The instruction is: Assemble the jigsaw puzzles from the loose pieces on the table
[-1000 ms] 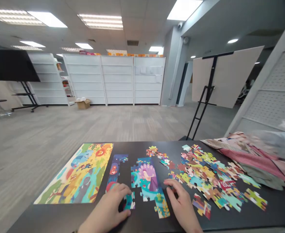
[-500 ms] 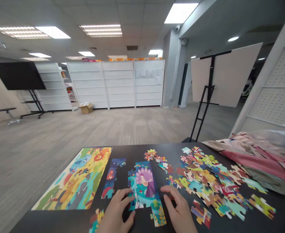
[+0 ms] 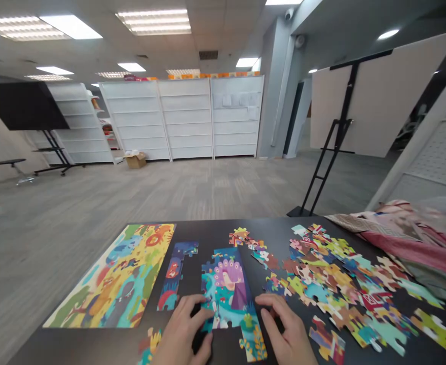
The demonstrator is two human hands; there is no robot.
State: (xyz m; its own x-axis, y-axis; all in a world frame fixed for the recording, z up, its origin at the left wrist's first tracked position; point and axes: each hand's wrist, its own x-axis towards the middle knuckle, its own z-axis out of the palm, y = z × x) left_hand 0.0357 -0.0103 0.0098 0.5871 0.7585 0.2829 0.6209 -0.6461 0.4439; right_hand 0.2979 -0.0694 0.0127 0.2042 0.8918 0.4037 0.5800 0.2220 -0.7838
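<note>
My left hand [image 3: 181,329] presses a teal jigsaw piece [image 3: 208,322] against the lower left edge of a joined peacock section [image 3: 226,286]. My right hand [image 3: 286,329] lies on the dark table [image 3: 208,230] with its fingers apart, just right of that section's lower end. A narrow strip of joined pieces [image 3: 173,276] lies left of the section. Beyond it is a colourful animal picture sheet [image 3: 112,279]. A large heap of loose pieces [image 3: 329,274] spreads to the right, and a small cluster [image 3: 242,237] sits at the far side.
A pink patterned cloth [image 3: 409,235] lies bunched on the table's right end. Beyond the table's far edge are a grey carpeted floor [image 3: 208,192], a black easel [image 3: 335,142] holding a pale board [image 3: 382,96], and white shelving [image 3: 185,116] with a cardboard box [image 3: 135,161].
The teal piece has gone from beside the section to against its lower left edge, under my left hand. The view has shifted slightly as my head moved.
</note>
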